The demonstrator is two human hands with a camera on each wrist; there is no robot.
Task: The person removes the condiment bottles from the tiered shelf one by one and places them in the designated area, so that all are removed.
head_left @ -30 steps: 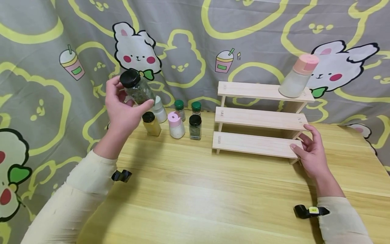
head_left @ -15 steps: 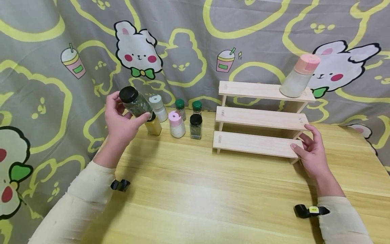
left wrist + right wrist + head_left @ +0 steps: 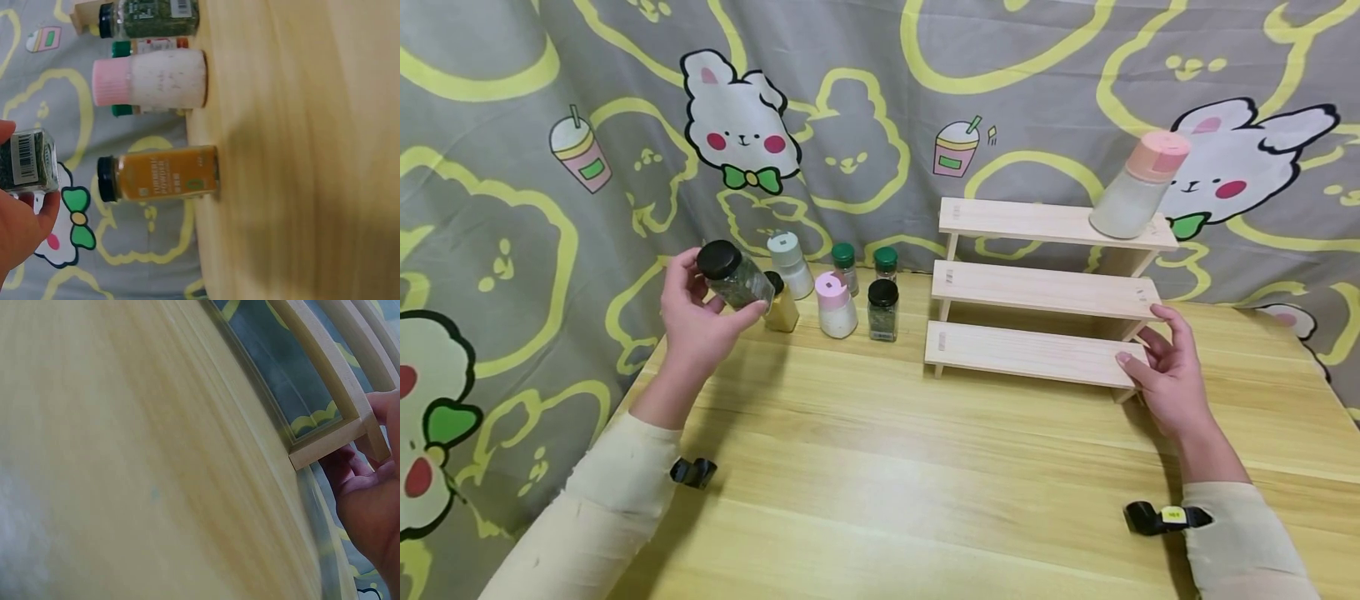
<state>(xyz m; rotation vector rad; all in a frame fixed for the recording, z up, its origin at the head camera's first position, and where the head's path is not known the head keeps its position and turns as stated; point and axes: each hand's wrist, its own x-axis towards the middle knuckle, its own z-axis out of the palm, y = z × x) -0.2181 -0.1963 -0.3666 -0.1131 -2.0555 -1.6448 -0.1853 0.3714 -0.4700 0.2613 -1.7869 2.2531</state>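
Observation:
My left hand (image 3: 700,321) grips a black-lidded jar of green dried herbs (image 3: 739,282), tilted and held above the tabletop. In the left wrist view the jar's barcode side (image 3: 25,159) faces the camera. Just beside it stands a bottle of orange-yellow turmeric powder (image 3: 169,174) with a black cap. At the right, my right hand (image 3: 1168,375) holds the end of a three-step wooden rack (image 3: 1037,354), thumb on the lowest shelf and fingers by the middle one. A pink-capped frosted shaker (image 3: 1131,196) stands on the top shelf's right end.
Left of the rack stand a white-capped shaker (image 3: 792,267), a pink-capped shaker (image 3: 837,312), two green-capped jars, one (image 3: 844,262) behind the pink-capped shaker, and another black-lidded herb jar (image 3: 883,315). A patterned curtain (image 3: 865,125) hangs behind the wooden table (image 3: 880,483).
My left hand has lowered the herb jar from above the other bottles to beside the turmeric bottle. The right hand stays on the rack.

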